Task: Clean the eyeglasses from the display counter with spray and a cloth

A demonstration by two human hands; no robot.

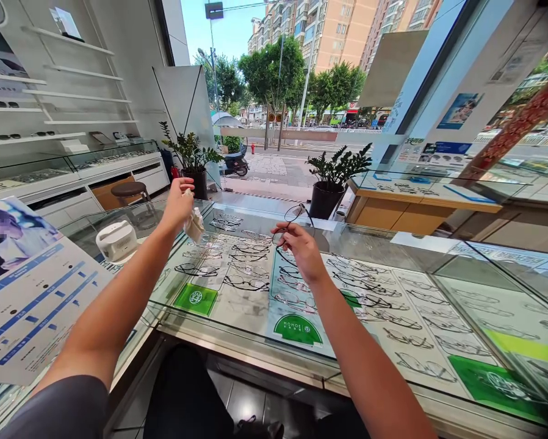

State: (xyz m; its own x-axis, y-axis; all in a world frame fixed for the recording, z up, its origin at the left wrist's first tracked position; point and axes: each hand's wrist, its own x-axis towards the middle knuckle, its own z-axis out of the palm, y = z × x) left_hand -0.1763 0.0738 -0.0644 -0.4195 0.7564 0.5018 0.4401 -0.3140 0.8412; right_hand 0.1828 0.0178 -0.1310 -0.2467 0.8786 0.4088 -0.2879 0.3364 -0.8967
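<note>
At the left end of the glass bench (219,329), a printed chart (31,286) leans beside a small white device (116,241). Over the bench's left part, our left hand (179,204) is closed on a pale cloth (194,225). Above its middle, our right hand (301,250) pinches thin dark-framed glasses (295,214), apparently by one temple, clear of the glass. A potted plant (331,177) stands beyond the bench's far edge.

Grey short sleeve (58,407) on L arm; forearms bare.
</note>
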